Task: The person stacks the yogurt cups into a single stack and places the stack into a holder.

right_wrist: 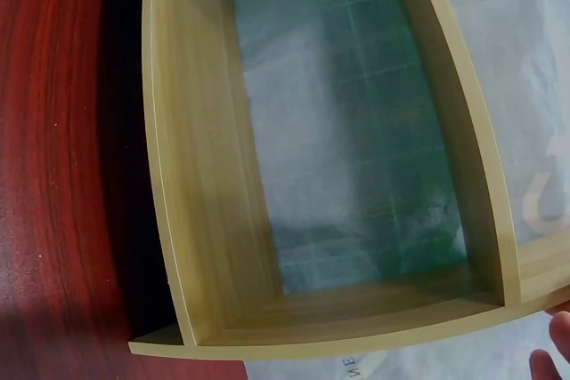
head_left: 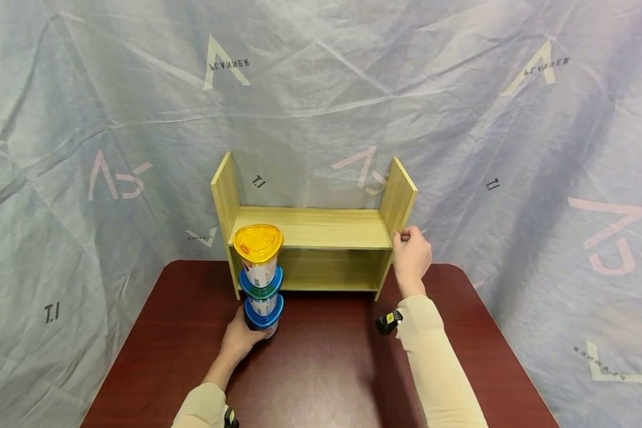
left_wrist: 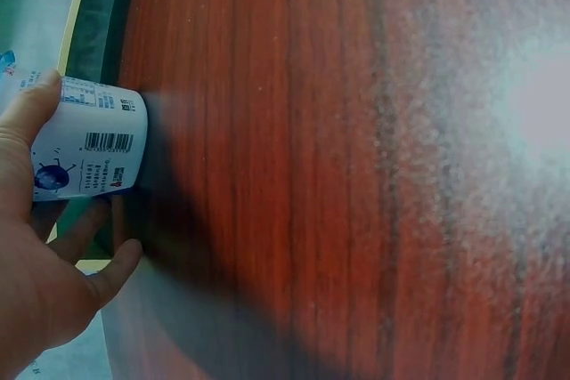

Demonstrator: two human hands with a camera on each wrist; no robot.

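Grey backdrop cloth [head_left: 460,119] printed "PLANNER" and "T.I" hangs behind a dark red table [head_left: 326,356] bearing a wooden shelf [head_left: 310,229]. Left hand [head_left: 241,339] grips the bottom of three stacked lidded cups [head_left: 260,276], barcode-labelled, before the shelf's left end; right hand [head_left: 411,255] holds the shelf's right side panel.

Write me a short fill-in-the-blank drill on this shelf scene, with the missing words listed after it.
1. The left hand grips the bottom of a stack of ____ lidded cups.
2. The top cup's lid is ____ in colour.
3. The right hand holds the ____ side panel of the wooden shelf.
4. The shelf stands on a dark ____ table.

Missing words: three; yellow; right; red
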